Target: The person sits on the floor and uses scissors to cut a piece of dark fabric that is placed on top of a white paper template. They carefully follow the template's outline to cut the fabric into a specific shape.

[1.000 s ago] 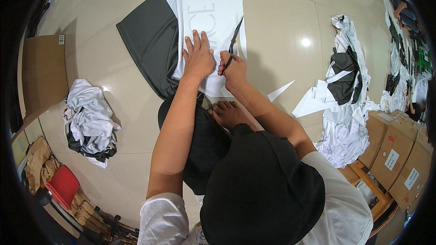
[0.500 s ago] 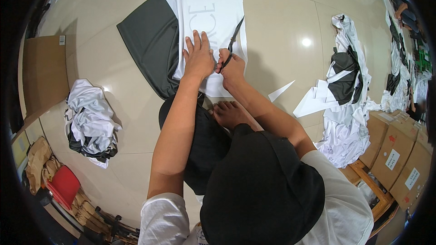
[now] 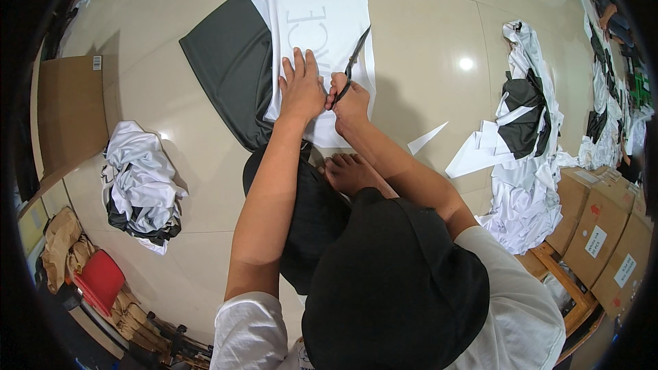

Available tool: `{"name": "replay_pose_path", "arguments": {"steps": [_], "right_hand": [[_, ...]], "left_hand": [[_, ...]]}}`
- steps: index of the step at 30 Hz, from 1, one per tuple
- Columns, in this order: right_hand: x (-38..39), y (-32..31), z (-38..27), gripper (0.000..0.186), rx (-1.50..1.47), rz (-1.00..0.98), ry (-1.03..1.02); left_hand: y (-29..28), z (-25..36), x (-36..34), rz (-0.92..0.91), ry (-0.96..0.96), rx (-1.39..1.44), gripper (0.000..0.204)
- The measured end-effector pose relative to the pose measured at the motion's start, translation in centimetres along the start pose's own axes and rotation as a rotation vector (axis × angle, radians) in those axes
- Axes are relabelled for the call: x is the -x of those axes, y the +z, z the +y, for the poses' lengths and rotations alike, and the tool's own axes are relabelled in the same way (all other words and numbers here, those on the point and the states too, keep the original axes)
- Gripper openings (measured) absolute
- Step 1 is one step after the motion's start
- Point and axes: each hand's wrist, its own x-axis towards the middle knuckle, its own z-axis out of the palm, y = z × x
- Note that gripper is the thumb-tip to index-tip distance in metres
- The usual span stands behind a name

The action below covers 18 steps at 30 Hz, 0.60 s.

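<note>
White printed fabric [image 3: 343, 10] with pale grey lettering lies flat on the floor in front of me. Dark grey fabric [image 3: 232, 72] joins or lies under its left side. My left hand [image 3: 301, 89] rests on the white piece, fingers spread and pointing away from me. Close to its right, my right hand [image 3: 349, 104] is closed round the handles of black scissors [image 3: 354, 62]. Their blades point away, along the right edge of the white piece, and look nearly closed. My bare foot [image 3: 348, 175] is just below the fabric's near edge.
A crumpled pile of white and black cloth [image 3: 140, 178] sits on the left, near a cardboard box [image 3: 72, 113]. To the right, a white cutting [image 3: 428, 138] and a long heap of scraps [image 3: 524, 192] cover the floor. Taped cartons [image 3: 593, 233] stand at lower right; a red object [image 3: 101, 281] is lower left.
The whole view has shifted very slightly. My hands, the scissors and the fabric keep almost the same positions relative to each other.
</note>
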Motion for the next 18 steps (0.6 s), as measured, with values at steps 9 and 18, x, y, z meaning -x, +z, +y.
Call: {"name": "replay_pose_path", "arguments": {"steps": [9,18], "right_hand": [[-0.74,-0.20,0.11,0.026,0.011,0.005,-0.007],[-0.68,-0.23,0.04,0.024,0.018,0.002,0.000]], "left_hand": [[0.02,-0.06,0.01,0.001,0.014,0.000,0.072],[0.11,-0.03,-0.08,-0.005,0.005,-0.004,0.073]]}}
